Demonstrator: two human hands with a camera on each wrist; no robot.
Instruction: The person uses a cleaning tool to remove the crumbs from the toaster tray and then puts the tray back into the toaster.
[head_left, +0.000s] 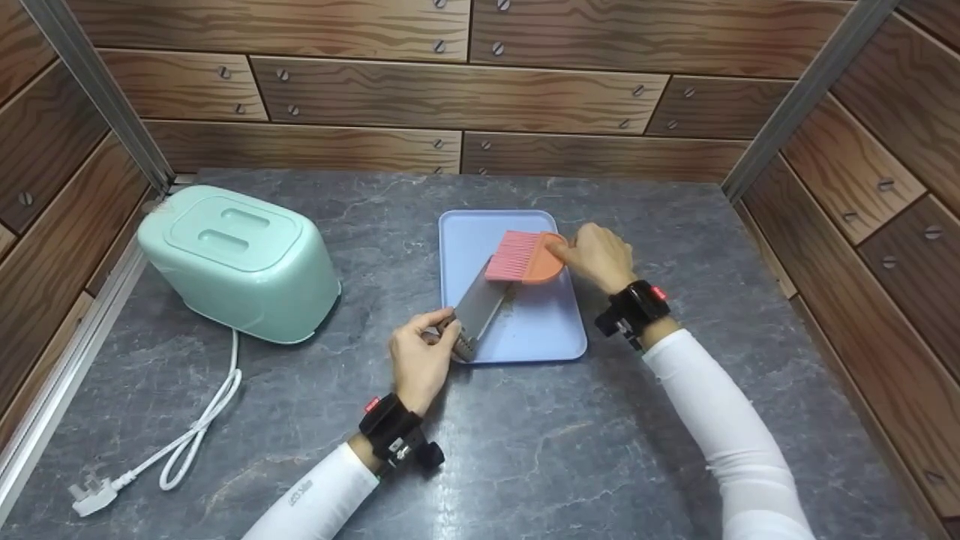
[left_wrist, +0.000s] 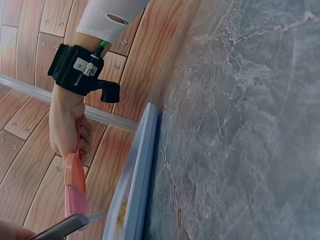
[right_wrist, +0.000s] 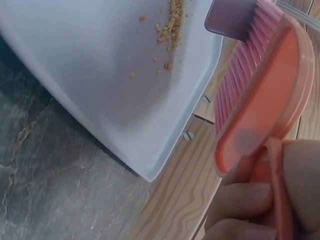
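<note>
My left hand point(head_left: 420, 357) grips the near end of a thin grey metal crumb tray point(head_left: 480, 306), fingers on one side and thumb on the other. The crumb tray is tilted over a light blue tray point(head_left: 465, 232). With my right hand point(head_left: 601, 255) I hold the handle of an orange brush point(head_left: 549, 259) by its grip. Its pink bristles point(right_wrist: 240, 80) lie against the far end of the crumb tray, as the right wrist view shows. Brown crumbs point(right_wrist: 172, 22) are scattered in a line on the blue tray below.
A mint-green toaster point(head_left: 247, 262) stands at the left of the grey marbled table point(head_left: 525, 450). Its white cord point(head_left: 202, 426) loops toward the near left and ends in a plug point(head_left: 96, 493). Wood-patterned panels point(head_left: 465, 94) enclose the back and sides.
</note>
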